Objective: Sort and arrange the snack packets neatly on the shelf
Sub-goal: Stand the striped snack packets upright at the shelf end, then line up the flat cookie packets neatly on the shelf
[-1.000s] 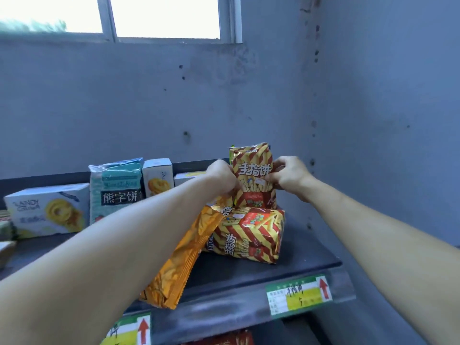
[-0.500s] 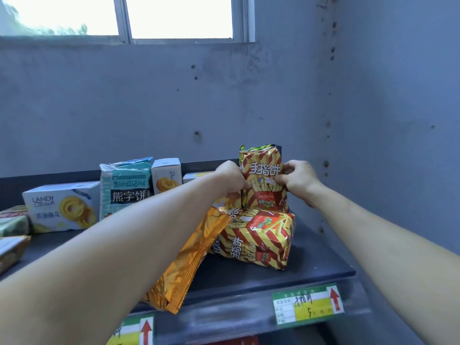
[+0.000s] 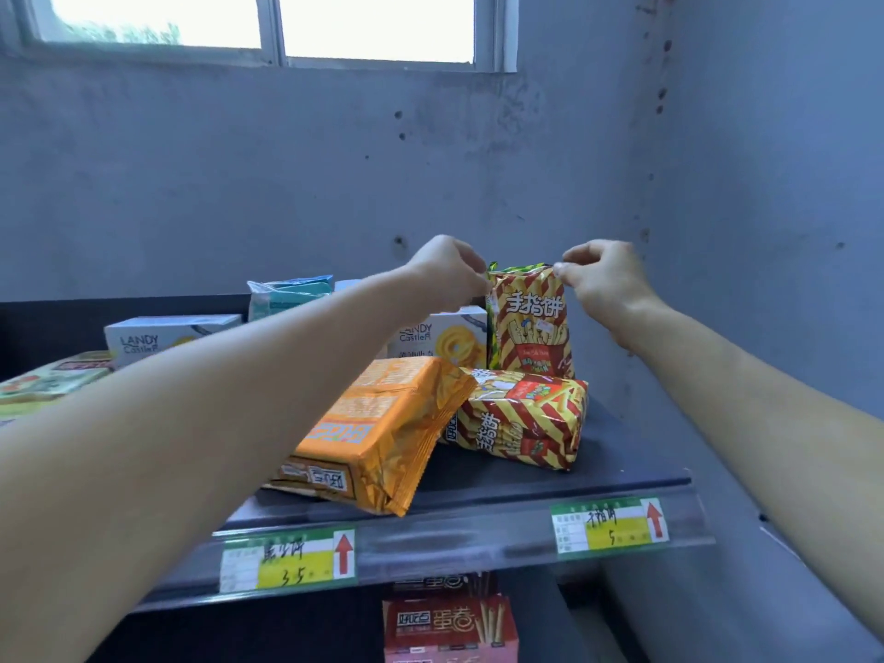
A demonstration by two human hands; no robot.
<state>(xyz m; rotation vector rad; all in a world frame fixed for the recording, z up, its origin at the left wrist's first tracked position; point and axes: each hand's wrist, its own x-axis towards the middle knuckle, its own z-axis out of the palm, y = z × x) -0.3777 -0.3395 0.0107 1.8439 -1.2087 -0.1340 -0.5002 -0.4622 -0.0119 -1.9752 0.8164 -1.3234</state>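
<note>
An upright red-and-yellow striped snack packet (image 3: 530, 327) stands at the back right of the dark shelf (image 3: 598, 476), behind a second striped packet (image 3: 521, 423) that lies flat. My left hand (image 3: 447, 275) pinches the upright packet's top left corner. At its top right corner, my right hand (image 3: 605, 282) pinches the foil with curled fingers. An orange packet (image 3: 382, 423) lies tilted against the flat striped one, its lower end over the shelf's front edge.
Two white Landy Castle cookie boxes (image 3: 442, 342) (image 3: 167, 334) and a teal packet (image 3: 287, 294) stand along the back. A green packet (image 3: 48, 380) lies far left. Price labels (image 3: 287, 557) (image 3: 607, 523) hang on the front rail. A red box (image 3: 449, 624) sits below. Walls close in behind and right.
Both hands have slid from the upright striped packet's sides up to its top corners. The packet stays upright in the same spot.
</note>
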